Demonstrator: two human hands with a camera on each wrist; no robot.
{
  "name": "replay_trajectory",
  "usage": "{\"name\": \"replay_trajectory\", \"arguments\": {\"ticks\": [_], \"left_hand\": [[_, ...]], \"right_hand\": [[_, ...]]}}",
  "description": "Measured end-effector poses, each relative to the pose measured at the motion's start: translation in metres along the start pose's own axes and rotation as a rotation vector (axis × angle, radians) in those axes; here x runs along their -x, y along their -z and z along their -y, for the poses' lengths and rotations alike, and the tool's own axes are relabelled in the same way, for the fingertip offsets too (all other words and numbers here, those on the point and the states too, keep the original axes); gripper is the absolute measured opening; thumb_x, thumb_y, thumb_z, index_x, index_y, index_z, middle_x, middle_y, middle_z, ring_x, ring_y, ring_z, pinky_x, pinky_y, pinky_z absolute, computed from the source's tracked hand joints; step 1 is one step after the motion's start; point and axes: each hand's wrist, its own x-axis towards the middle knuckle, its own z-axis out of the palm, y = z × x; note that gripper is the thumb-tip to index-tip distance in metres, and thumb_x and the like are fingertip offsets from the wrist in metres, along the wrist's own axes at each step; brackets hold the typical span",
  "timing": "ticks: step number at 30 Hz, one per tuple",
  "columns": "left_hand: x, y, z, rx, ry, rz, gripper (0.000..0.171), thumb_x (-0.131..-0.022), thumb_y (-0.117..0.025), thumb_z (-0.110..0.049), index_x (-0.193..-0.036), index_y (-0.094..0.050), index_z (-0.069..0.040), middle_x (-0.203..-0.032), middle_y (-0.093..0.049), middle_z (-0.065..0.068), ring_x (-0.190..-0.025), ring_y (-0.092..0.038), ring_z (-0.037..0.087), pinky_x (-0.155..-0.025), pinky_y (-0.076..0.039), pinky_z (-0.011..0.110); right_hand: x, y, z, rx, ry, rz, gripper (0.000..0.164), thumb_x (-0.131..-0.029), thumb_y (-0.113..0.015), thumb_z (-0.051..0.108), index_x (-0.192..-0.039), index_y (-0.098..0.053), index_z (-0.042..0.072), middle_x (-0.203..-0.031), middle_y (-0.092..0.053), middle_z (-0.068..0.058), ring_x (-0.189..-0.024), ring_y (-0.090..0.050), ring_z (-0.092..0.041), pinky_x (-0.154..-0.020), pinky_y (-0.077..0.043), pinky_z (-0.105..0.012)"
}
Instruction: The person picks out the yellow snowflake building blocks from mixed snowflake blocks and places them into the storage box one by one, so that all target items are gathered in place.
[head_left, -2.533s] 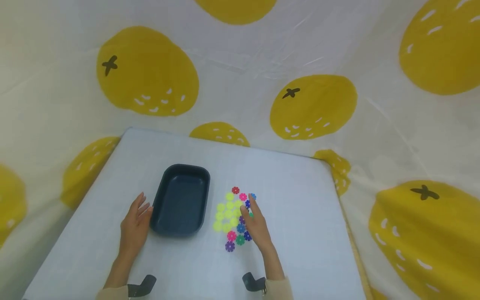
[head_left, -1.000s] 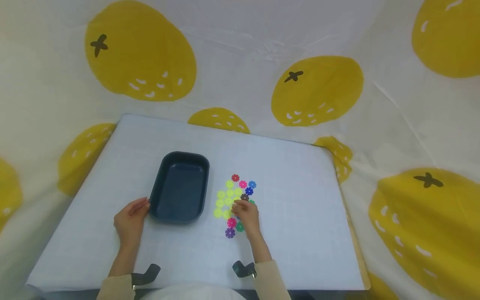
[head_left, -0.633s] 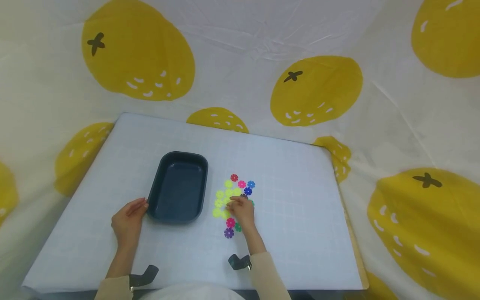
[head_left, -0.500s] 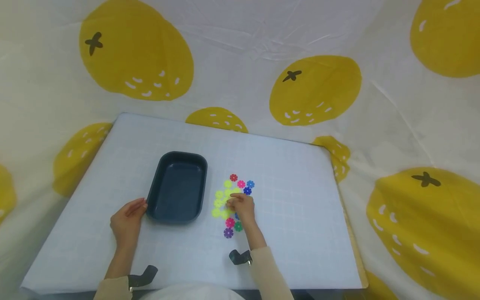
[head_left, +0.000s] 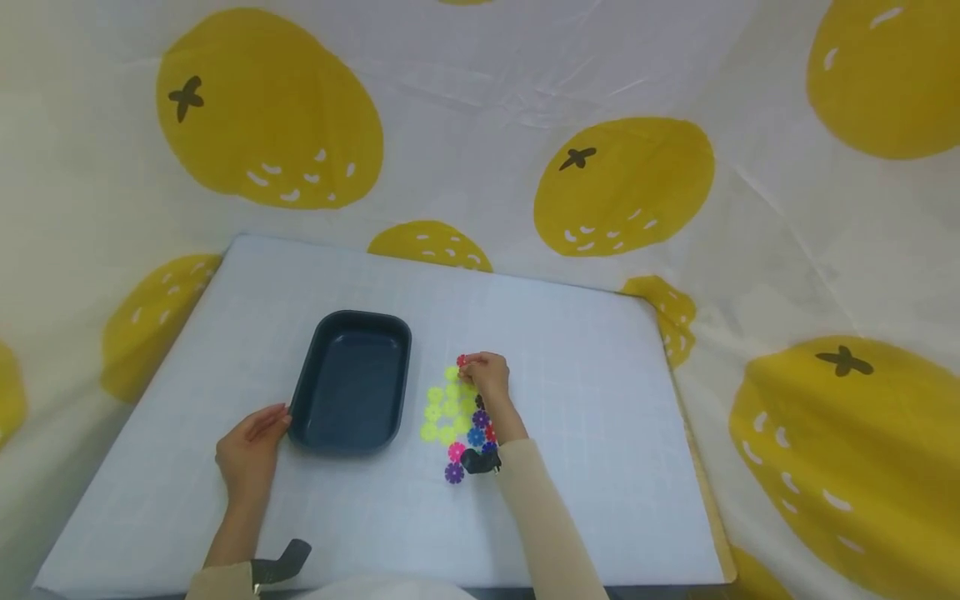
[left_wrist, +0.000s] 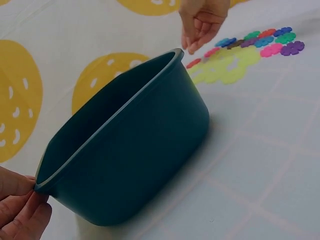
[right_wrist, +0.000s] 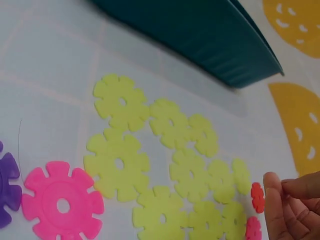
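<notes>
My left hand (head_left: 249, 454) pinches the rim of a deep, dark teal rectangular tub (left_wrist: 150, 140) at its near left corner; thumb and fingers (left_wrist: 30, 215) show there in the left wrist view. The tub stands on the table. Flower-shaped plastic discs lie to its right, among them several lime ones (right_wrist: 190, 172), a pink one (right_wrist: 62, 205) and a purple one (head_left: 453, 472). At the far end of the group, my right hand (head_left: 489, 375) has its fingers bent and the fingertips right beside a red disc (right_wrist: 257, 197). Whether they grip it I cannot tell.
Pale cloth covers the table (head_left: 592, 417). Behind it hangs a white curtain (head_left: 465, 150) printed with large yellow fruit. More discs in blue, purple and red lie partly hidden under the right wrist and its black camera mount (head_left: 480, 461).
My right hand has come in over the discs from the right, then moved away from me to the red disc. My left hand has closed on the tub's rim and stayed there.
</notes>
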Motion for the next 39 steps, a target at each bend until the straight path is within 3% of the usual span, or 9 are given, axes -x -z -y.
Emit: {"name": "replay_trajectory", "arguments": {"ticks": [8, 15, 20, 25, 30, 33, 39], "left_hand": [[-0.001, 0.0, 0.002, 0.014, -0.017, 0.004, 0.026, -0.083, -0.074, 0.006, -0.109, -0.071, 0.005, -0.082, -0.064, -0.032, -0.075, -0.06, -0.019, -0.072, -0.049, 0.001], [-0.002, 0.0, 0.001, -0.014, -0.018, 0.001, 0.025, -0.084, -0.075, 0.004, -0.109, -0.072, 0.005, -0.088, -0.07, -0.021, -0.075, -0.059, -0.02, -0.072, -0.049, 0.001], [-0.002, 0.0, 0.0, -0.052, -0.01, 0.005, 0.023, -0.085, -0.075, 0.0, -0.107, -0.072, 0.004, -0.09, -0.072, -0.015, -0.074, -0.058, -0.02, -0.071, -0.048, 0.0], [-0.003, 0.0, 0.003, -0.04, -0.015, 0.005, 0.021, -0.085, -0.075, 0.0, -0.106, -0.072, 0.004, -0.084, -0.067, -0.026, -0.074, -0.058, -0.02, -0.071, -0.048, 0.0], [-0.002, 0.001, 0.004, -0.032, -0.017, 0.007, 0.021, -0.085, -0.075, 0.0, -0.106, -0.072, 0.005, -0.081, -0.062, -0.034, -0.074, -0.058, -0.021, -0.071, -0.048, -0.001], [-0.002, 0.0, 0.003, -0.047, -0.016, 0.006, 0.022, -0.085, -0.075, 0.0, -0.106, -0.072, 0.004, -0.084, -0.066, -0.029, -0.074, -0.057, -0.022, -0.071, -0.048, -0.001], [-0.002, 0.0, 0.002, -0.079, -0.019, -0.003, 0.021, -0.085, -0.075, 0.001, -0.105, -0.073, 0.004, -0.094, -0.076, -0.003, -0.073, -0.056, -0.022, -0.071, -0.047, -0.001]], "right_hand": [[-0.011, -0.003, -0.014, 0.045, -0.03, -0.042, 0.017, -0.087, -0.069, -0.001, -0.103, -0.072, -0.006, -0.092, -0.074, -0.018, -0.077, -0.072, -0.019, -0.073, -0.062, -0.028], [-0.013, -0.006, -0.017, 0.167, 0.027, -0.094, 0.017, -0.082, -0.072, 0.003, -0.098, -0.074, -0.002, -0.088, -0.073, -0.015, -0.072, -0.066, -0.019, -0.067, -0.06, -0.029], [-0.01, -0.013, -0.019, 0.269, 0.072, -0.12, 0.013, -0.08, -0.076, 0.007, -0.091, -0.073, -0.001, -0.089, -0.072, -0.015, -0.078, -0.065, -0.024, -0.07, -0.06, -0.034], [-0.007, -0.023, -0.021, 0.4, 0.104, -0.155, 0.018, -0.078, -0.081, 0.013, -0.085, -0.069, 0.002, -0.086, -0.07, -0.012, -0.077, -0.062, -0.024, -0.07, -0.056, -0.035], [-0.004, -0.031, -0.021, 0.466, 0.076, -0.173, 0.023, -0.078, -0.082, 0.016, -0.086, -0.064, 0.005, -0.083, -0.065, -0.008, -0.074, -0.057, -0.021, -0.067, -0.052, -0.032], [-0.001, -0.034, -0.02, 0.482, 0.063, -0.183, 0.024, -0.078, -0.083, 0.016, -0.088, -0.063, 0.005, -0.084, -0.064, -0.008, -0.076, -0.057, -0.022, -0.069, -0.053, -0.034], [0.0, -0.037, -0.02, 0.504, 0.069, -0.191, 0.024, -0.08, -0.082, 0.017, -0.09, -0.063, 0.005, -0.085, -0.063, -0.008, -0.078, -0.057, -0.022, -0.07, -0.053, -0.033]]}}
